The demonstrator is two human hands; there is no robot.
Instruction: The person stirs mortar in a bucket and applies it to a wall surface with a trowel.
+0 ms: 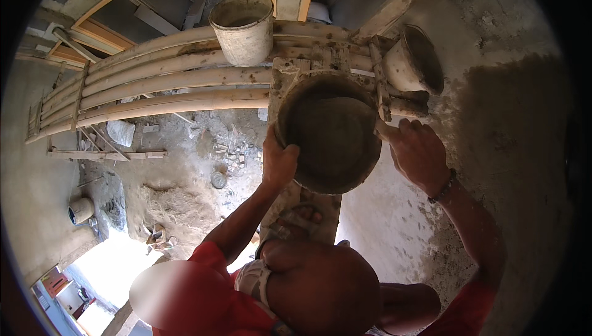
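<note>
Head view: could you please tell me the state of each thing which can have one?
Round tub: open-topped, grey material inside
Left hand: gripping the tub's rim
Right hand: at the opposite rim, grip unclear
White bucket: upright on the bamboo poles, contents unclear
Second bucket: tilted, mouth toward the right
Bamboo poles: side by side, stained
Right-hand wall: darker in patches
</note>
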